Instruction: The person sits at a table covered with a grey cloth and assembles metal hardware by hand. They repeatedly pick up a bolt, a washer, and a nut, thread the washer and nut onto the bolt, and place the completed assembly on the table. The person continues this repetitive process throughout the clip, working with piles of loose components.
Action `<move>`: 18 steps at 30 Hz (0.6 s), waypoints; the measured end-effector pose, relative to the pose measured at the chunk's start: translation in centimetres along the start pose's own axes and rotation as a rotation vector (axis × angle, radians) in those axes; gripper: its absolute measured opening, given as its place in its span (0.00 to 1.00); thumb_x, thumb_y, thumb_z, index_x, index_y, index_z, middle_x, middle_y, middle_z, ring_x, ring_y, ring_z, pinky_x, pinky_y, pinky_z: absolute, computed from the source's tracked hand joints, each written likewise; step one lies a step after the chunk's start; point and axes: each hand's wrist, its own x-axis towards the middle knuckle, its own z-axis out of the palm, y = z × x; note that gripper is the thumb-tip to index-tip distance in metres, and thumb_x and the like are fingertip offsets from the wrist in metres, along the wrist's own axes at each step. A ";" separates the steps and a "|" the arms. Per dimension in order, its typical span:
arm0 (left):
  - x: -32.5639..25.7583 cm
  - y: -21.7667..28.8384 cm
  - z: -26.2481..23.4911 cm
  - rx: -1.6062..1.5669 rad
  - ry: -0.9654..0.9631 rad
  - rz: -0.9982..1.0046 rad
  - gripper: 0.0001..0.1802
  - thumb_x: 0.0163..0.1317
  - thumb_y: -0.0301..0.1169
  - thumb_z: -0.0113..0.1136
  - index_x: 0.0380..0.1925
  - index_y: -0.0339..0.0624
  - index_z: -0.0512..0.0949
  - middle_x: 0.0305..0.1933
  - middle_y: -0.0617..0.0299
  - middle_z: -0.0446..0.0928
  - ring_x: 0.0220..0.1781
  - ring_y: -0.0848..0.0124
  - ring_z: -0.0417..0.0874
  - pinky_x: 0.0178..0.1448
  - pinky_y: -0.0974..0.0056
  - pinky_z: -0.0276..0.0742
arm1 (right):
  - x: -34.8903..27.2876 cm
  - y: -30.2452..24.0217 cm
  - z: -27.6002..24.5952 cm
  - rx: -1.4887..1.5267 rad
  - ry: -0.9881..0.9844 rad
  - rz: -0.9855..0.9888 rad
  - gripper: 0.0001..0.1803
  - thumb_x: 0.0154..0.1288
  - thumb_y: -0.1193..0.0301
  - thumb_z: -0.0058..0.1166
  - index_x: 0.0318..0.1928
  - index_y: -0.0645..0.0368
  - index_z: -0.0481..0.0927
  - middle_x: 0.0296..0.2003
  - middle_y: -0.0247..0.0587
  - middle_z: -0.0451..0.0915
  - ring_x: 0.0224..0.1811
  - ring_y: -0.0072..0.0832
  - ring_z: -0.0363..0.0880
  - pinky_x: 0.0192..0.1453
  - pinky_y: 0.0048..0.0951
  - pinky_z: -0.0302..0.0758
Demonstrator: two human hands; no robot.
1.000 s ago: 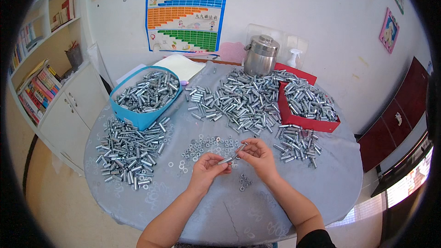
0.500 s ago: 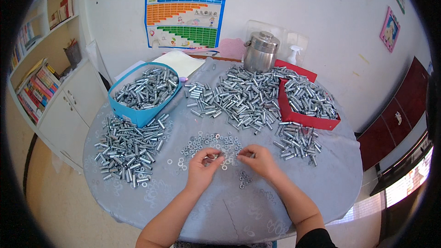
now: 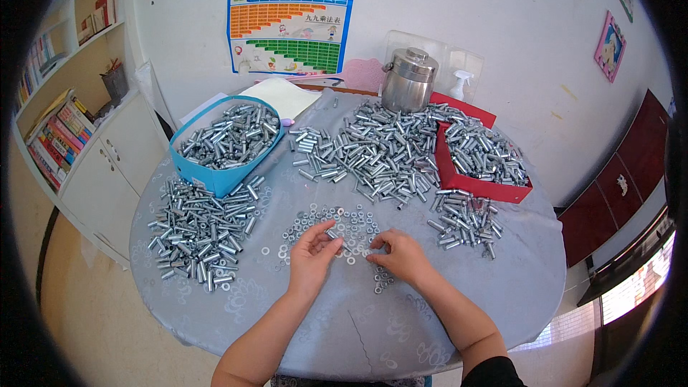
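Note:
At the near middle of the table, my left hand (image 3: 313, 256) is closed on a short silvery metal sleeve (image 3: 331, 233), which sticks out between thumb and fingers. My right hand (image 3: 403, 254) is just to its right, thumb and fingertips pinched close to the tabletop; whatever they grip is too small to make out. Loose washers and nuts (image 3: 304, 226) spread just beyond both hands. A small cluster of nuts (image 3: 383, 283) lies below my right fingers, partly covered by that hand.
A blue box (image 3: 222, 182) full of metal sleeves stands at left, with a loose heap (image 3: 193, 233) before it. Another heap (image 3: 387, 147) lies at the back, beside an open red box (image 3: 484, 192) of sleeves. Behind stand a steel canister (image 3: 410, 82) and a white spray bottle (image 3: 459, 84).
My right hand has moved down slightly, toward the small nut cluster, and away from my left hand. The left hand has tilted up, showing the sleeve more clearly.

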 end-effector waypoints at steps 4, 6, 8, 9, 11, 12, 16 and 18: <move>-0.1 0.2 0.0 -0.012 -0.004 -0.022 0.17 0.52 0.19 0.58 0.44 0.37 0.73 0.31 0.64 0.74 0.32 0.78 0.76 0.37 0.74 0.75 | 0.0 -0.1 -0.3 -0.040 -0.040 0.027 0.13 0.46 0.63 0.60 0.31 0.56 0.79 0.32 0.39 0.78 0.33 0.32 0.75 0.38 0.30 0.72; -0.1 0.1 -0.1 -0.003 -0.002 -0.024 0.16 0.52 0.19 0.58 0.43 0.37 0.74 0.31 0.62 0.75 0.32 0.77 0.77 0.37 0.74 0.75 | 0.1 -0.3 -0.5 -0.009 -0.081 0.073 0.13 0.46 0.62 0.60 0.31 0.56 0.79 0.32 0.39 0.78 0.32 0.32 0.75 0.37 0.30 0.72; 0.0 0.2 -0.2 0.006 0.024 -0.068 0.15 0.52 0.20 0.58 0.42 0.37 0.74 0.31 0.60 0.76 0.31 0.76 0.78 0.37 0.73 0.75 | 0.1 -0.6 -0.6 0.057 -0.118 0.139 0.13 0.46 0.62 0.61 0.31 0.56 0.79 0.32 0.38 0.77 0.32 0.32 0.75 0.37 0.31 0.72; 0.0 0.3 -0.3 0.010 0.038 -0.090 0.15 0.52 0.20 0.58 0.42 0.36 0.75 0.31 0.59 0.77 0.31 0.75 0.78 0.37 0.73 0.75 | 0.1 -0.4 -0.4 0.049 -0.072 0.104 0.13 0.46 0.62 0.61 0.31 0.56 0.79 0.32 0.38 0.78 0.31 0.32 0.75 0.36 0.31 0.72; 0.0 0.3 -0.2 -0.016 0.047 -0.104 0.14 0.52 0.21 0.59 0.41 0.36 0.75 0.31 0.59 0.77 0.31 0.74 0.78 0.37 0.73 0.75 | 0.1 0.1 0.1 0.034 0.025 0.036 0.13 0.46 0.62 0.61 0.31 0.56 0.79 0.31 0.38 0.78 0.31 0.32 0.75 0.36 0.31 0.72; 0.0 0.4 -0.2 -0.029 0.051 -0.111 0.14 0.52 0.21 0.59 0.41 0.36 0.75 0.31 0.58 0.77 0.30 0.74 0.79 0.37 0.73 0.76 | 0.0 0.1 0.2 0.012 0.036 0.016 0.13 0.46 0.62 0.61 0.31 0.56 0.79 0.31 0.38 0.78 0.31 0.32 0.75 0.36 0.31 0.72; 0.0 0.2 -0.4 -0.028 0.059 -0.130 0.13 0.53 0.21 0.58 0.41 0.34 0.75 0.32 0.57 0.77 0.31 0.72 0.79 0.37 0.70 0.78 | -0.1 -0.2 0.3 -0.008 0.023 0.019 0.14 0.47 0.61 0.60 0.31 0.56 0.79 0.29 0.40 0.78 0.30 0.32 0.75 0.36 0.30 0.72; 0.0 0.3 -0.4 -0.031 0.078 -0.160 0.13 0.53 0.22 0.58 0.40 0.33 0.75 0.33 0.57 0.77 0.32 0.71 0.79 0.37 0.70 0.79 | -0.1 -0.7 0.1 0.039 -0.010 0.084 0.13 0.47 0.62 0.61 0.30 0.57 0.79 0.28 0.39 0.78 0.29 0.29 0.76 0.35 0.29 0.71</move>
